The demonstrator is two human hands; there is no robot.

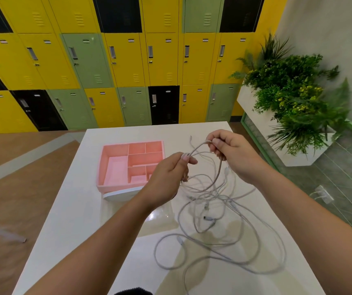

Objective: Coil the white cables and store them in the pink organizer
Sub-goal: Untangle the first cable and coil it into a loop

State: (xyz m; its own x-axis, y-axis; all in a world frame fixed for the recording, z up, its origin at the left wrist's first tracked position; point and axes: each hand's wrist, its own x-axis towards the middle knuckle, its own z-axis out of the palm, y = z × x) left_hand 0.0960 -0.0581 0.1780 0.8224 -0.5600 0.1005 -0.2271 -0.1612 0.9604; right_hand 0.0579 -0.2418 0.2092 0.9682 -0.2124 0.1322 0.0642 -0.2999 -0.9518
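Note:
A tangle of white cables [213,211] sprawls over the right half of the white table [81,209]. One strand arcs up between my hands. My left hand [168,177] pinches that strand near its plug, above the table's middle. Slightly higher and to the right, my right hand [232,154] grips the same strand, and the rest hangs down into the pile. The pink organizer [107,158] sits at the table's far left, open, with several compartments that look empty. Its near right corner is hidden behind my left hand.
A white oval object [119,193] lies against the organizer's near edge. Yellow, green and black lockers [128,60] line the far wall. A white planter with green plants [294,99] stands right of the table. Brown floor lies to the left.

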